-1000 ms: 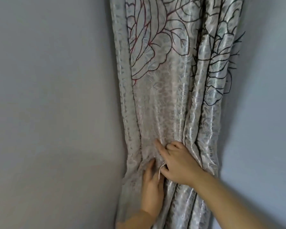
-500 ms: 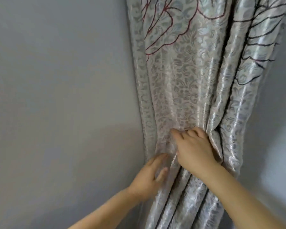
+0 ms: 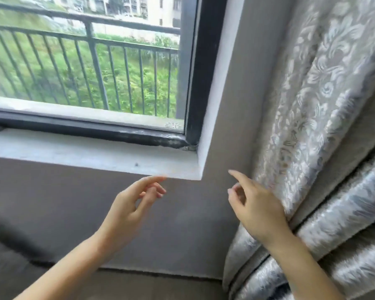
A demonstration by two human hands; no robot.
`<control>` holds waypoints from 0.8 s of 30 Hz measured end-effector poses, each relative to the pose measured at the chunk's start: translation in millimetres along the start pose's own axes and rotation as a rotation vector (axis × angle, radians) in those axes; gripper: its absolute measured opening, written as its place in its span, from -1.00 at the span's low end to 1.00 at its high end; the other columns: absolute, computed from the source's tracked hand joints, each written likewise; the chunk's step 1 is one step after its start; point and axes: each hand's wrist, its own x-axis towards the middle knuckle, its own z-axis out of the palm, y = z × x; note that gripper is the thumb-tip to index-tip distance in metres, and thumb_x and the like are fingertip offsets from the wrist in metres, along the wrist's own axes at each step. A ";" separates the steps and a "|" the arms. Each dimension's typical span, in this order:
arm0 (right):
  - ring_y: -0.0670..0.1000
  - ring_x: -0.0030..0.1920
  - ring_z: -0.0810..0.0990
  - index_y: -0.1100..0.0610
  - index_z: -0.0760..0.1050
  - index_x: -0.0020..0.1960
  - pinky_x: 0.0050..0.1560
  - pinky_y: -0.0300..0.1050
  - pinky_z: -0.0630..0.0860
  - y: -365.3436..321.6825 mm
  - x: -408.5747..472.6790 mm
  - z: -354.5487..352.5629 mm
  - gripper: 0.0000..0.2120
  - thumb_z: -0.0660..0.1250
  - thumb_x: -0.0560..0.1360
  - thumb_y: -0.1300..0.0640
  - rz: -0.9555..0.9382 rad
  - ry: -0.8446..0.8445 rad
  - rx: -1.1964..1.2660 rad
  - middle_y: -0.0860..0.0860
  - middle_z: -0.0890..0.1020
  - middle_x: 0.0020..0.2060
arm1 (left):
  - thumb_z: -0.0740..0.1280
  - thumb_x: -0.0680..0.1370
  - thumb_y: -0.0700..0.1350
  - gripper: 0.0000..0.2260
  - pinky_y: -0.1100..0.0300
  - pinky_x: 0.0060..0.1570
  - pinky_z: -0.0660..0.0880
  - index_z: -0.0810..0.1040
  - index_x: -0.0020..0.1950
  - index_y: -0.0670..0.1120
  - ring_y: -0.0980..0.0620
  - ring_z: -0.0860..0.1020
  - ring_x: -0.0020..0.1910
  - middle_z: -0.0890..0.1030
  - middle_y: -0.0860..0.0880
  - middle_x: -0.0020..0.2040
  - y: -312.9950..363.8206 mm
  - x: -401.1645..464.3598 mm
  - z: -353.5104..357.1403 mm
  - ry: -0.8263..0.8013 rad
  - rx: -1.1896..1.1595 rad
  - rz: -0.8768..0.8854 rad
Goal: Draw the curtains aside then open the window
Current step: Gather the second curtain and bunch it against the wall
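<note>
The silver-grey patterned curtain (image 3: pixel 325 131) hangs bunched at the right, clear of the window. The window (image 3: pixel 95 68) fills the upper left, with a black frame (image 3: pixel 200 68) and a white sill (image 3: pixel 95 154). My left hand (image 3: pixel 130 211) is raised below the sill's right corner, fingers loosely spread, holding nothing. My right hand (image 3: pixel 256 206) hovers beside the curtain's left edge with the index finger extended, empty; its back lies close against the folds. Whether the window pane is open or closed is unclear.
Outside the glass runs a dark metal railing (image 3: pixel 91 40) over green plants. A grey wall (image 3: pixel 182 224) lies below the sill, and a grey strip of wall (image 3: pixel 238 105) separates the window recess from the curtain.
Both hands have let go of the curtain folds and come away to the left. The view has swung left, bringing the window and sill into sight.
</note>
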 end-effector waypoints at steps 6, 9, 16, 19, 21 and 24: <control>-0.05 -0.13 0.55 0.08 0.43 0.23 0.03 -0.10 0.52 -16.9 -25.2 101.0 -0.66 0.31 0.47 0.23 0.130 -0.214 0.498 -0.11 0.58 -0.18 | 0.12 0.43 0.14 -0.71 0.38 -0.09 0.48 0.53 0.05 0.17 0.10 0.60 -0.14 0.62 0.05 -0.06 -36.2 -100.7 -64.0 0.305 0.105 -0.282; -0.21 -0.10 0.54 0.07 0.39 0.24 -0.08 -0.47 0.45 -26.4 -42.1 131.1 -0.61 0.31 0.46 0.32 0.138 -0.363 0.696 0.01 0.58 -0.09 | 0.13 0.43 0.14 -0.72 0.48 -0.08 0.45 0.54 0.04 0.16 0.09 0.60 -0.14 0.62 0.05 -0.05 -44.5 -151.3 -75.1 0.463 0.121 -0.424; -0.27 -0.13 0.56 -0.16 0.33 0.16 -0.13 -0.55 0.41 -46.8 -74.8 172.2 -0.51 0.29 0.45 0.37 0.044 -0.729 0.786 0.01 0.58 -0.01 | 0.15 0.58 -0.31 -0.71 0.58 -0.15 0.41 0.55 0.01 0.05 0.15 0.59 -0.21 0.63 0.07 -0.11 -29.8 -258.9 -56.8 0.821 0.156 -0.711; -0.28 -0.15 0.57 -0.11 0.36 0.13 -0.14 -0.56 0.41 -57.8 -90.2 186.5 -0.53 0.28 0.44 0.41 0.007 -0.860 0.787 0.09 0.60 -0.03 | 0.24 0.53 -0.18 -0.76 0.57 -0.16 0.43 0.58 -0.05 0.16 0.14 0.60 -0.25 0.65 0.07 -0.13 -20.0 -298.3 -41.2 0.963 0.148 -0.775; -0.27 -0.12 0.57 -0.11 0.38 0.12 -0.13 -0.55 0.42 -66.3 -99.0 195.1 -0.55 0.29 0.45 0.39 -0.024 -0.939 0.790 0.10 0.61 -0.03 | 0.24 0.53 -0.19 -0.68 0.55 -0.15 0.45 0.58 -0.09 0.26 0.15 0.60 -0.26 0.65 0.06 -0.12 -15.3 -320.9 -30.5 1.039 0.138 -0.811; -0.26 -0.07 0.56 -0.13 0.39 0.14 -0.11 -0.55 0.41 -85.2 -108.2 204.5 -0.58 0.29 0.47 0.34 -0.091 -1.042 0.782 0.04 0.62 -0.02 | 0.23 0.56 -0.25 -0.57 0.53 -0.15 0.48 0.57 -0.14 0.33 0.15 0.60 -0.27 0.64 0.06 -0.12 -9.5 -344.3 -23.0 1.146 0.131 -0.868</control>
